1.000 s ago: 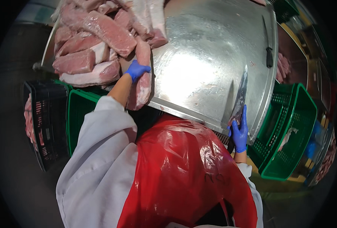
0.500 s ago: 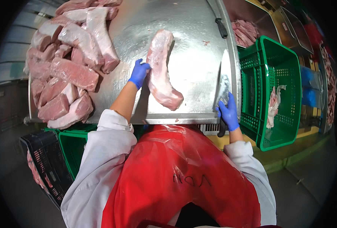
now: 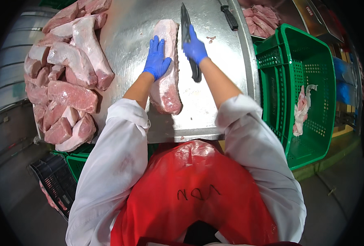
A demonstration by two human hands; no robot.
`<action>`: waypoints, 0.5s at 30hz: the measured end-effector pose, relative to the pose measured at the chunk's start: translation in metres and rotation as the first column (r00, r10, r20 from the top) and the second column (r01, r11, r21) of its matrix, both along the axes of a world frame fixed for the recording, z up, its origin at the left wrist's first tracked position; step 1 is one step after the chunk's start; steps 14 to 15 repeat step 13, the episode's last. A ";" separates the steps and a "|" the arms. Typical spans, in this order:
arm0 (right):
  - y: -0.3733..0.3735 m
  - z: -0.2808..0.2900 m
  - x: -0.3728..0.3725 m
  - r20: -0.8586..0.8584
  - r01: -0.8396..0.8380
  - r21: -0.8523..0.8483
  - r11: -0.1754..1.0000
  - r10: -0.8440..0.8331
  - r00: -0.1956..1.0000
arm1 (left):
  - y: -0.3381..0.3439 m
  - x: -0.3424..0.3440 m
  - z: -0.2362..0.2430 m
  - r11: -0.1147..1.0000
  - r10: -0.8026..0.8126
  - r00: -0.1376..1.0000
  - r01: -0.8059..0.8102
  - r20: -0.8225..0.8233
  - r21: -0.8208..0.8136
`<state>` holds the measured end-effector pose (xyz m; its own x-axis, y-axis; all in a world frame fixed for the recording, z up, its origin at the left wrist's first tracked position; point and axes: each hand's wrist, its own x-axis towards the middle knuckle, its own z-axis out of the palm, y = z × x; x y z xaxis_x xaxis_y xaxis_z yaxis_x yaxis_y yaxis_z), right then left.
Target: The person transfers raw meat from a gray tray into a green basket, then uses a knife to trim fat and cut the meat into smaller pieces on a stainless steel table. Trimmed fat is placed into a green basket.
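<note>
A long, pale pink slab of meat [image 3: 166, 90] lies lengthwise on the metal table [image 3: 208, 102] in front of me. My left hand [image 3: 156, 61], in a blue glove, rests on its left side with the fingers stretched out. Just to the right of the meat, my gloved right hand [image 3: 195, 47] is closed on a knife [image 3: 185, 22]. The dark-looking blade points away from me, and the end of the black handle sticks out below the hand. A narrow gap separates this knife from the meat.
Many cut meat pieces [image 3: 72, 95] are heaped at the table's left. A second knife [image 3: 230, 18] lies near the far right edge. Right of the table stands a green crate [image 3: 329, 123] holding trimmings [image 3: 301, 112]. A black crate [image 3: 53, 176] sits low on the left.
My right hand has carried the knife from the table's right edge to beside the meat. The slab now lies straighter, and my left hand has moved from its edge to flat on top.
</note>
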<state>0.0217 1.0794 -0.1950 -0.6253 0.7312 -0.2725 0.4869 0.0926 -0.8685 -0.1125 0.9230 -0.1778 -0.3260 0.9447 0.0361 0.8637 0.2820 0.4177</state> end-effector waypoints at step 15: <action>-0.027 0.024 0.030 0.062 -0.273 -0.169 0.947 0.287 0.956 | -0.002 -0.009 -0.003 1.000 -0.030 0.996 0.030 0.085 0.000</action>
